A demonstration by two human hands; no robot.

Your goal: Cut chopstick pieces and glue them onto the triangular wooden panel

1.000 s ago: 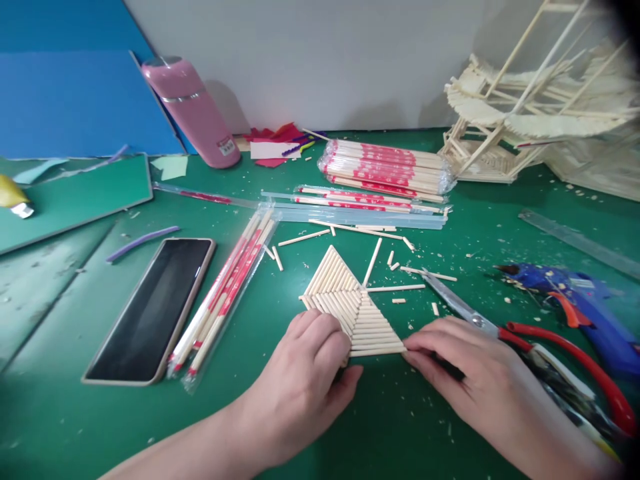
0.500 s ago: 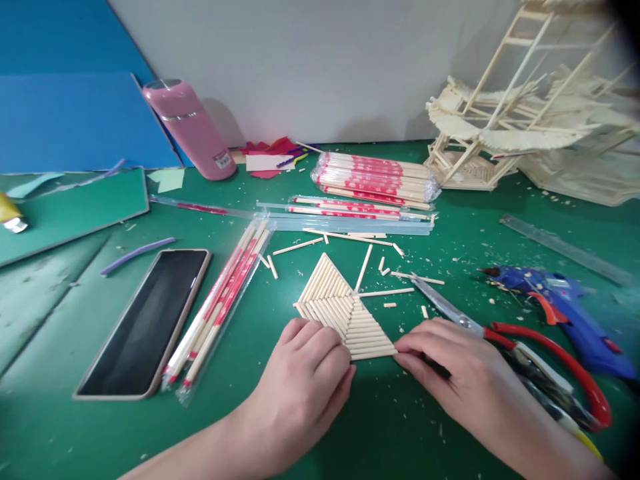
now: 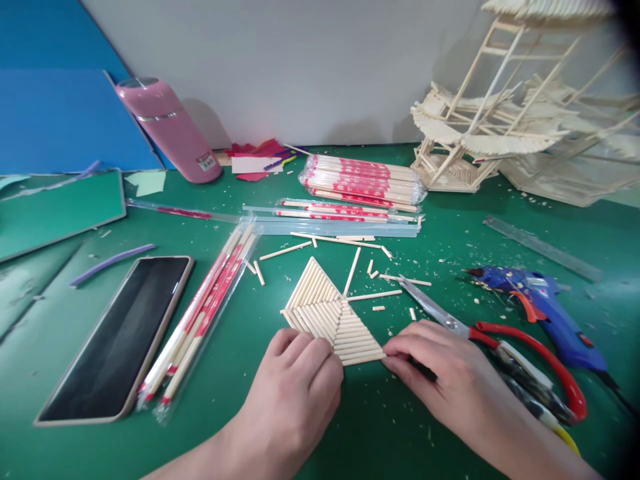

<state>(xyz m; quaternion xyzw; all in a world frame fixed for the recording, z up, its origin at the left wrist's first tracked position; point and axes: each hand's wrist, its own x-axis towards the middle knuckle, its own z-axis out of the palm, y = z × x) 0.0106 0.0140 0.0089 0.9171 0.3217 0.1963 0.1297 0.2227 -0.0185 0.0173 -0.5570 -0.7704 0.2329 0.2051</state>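
Note:
A flat panel of glued wooden sticks [image 3: 327,313], shaped like joined triangles, lies on the green mat [image 3: 350,427]. My left hand [image 3: 295,393] presses on its near left corner with bent fingers. My right hand [image 3: 440,380] rests on the mat, fingertips touching the panel's near right tip. Neither hand lifts anything. Red-handled scissors [image 3: 500,340] lie just beyond my right hand.
A blue glue gun [image 3: 540,310] and clear ruler [image 3: 543,248] lie right. Wrapped chopstick packs [image 3: 363,179], [image 3: 200,313], loose cut sticks [image 3: 375,295], a phone [image 3: 117,337], a pink bottle [image 3: 167,130] and a stick-built model [image 3: 505,127] surround the panel.
The view has shifted, so everything sits further left and lower. Both hands stay at the panel's near corners, barely moved relative to it.

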